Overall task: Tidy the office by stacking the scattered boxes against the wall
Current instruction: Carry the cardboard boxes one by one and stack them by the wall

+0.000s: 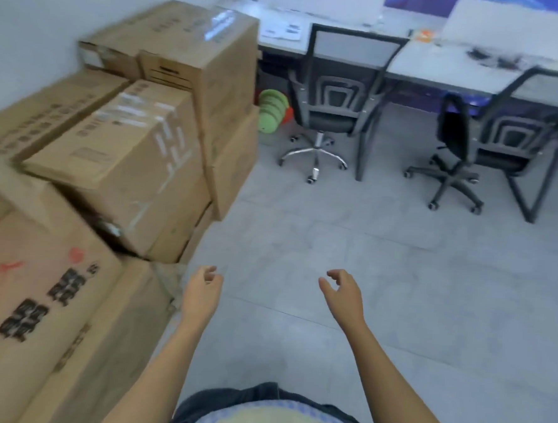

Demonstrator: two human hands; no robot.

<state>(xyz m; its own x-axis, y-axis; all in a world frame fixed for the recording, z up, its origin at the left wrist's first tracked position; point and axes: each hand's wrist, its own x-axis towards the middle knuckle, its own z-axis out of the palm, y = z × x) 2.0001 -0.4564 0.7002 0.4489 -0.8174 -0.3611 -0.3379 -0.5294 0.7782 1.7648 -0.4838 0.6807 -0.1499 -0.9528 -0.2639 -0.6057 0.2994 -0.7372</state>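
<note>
— Left of your left hand (200, 293), the boxes (87, 180) are piled against the wall (38, 16). The printed box (37, 294) lies nearest you, its corner just beside that hand.

— Touching it? You look a shade clear of it, though the blur makes that hard to say.

— Agreed. Your fingers there are loosely curled and hold nothing.

— Your right hand (344, 293) is the same. It is held out over the floor (335, 231), thumb and fingers half bent, nothing in them.

— Beyond your left hand, up the pile, the taped box (127, 156) sits on the ones below. The tall box (211, 63) stands behind it, with a smaller one next to it by the wall.

— Well ahead of your right hand you have the chrome chair (329, 116) and, further to the right, the black chair (501, 140). Both are drawn up to the desk (427, 65).

— Ahead of your left hand, between the tall box and the chrome chair, a green thing (271, 109) lies low by the desk. I cannot tell what it is.
</note>
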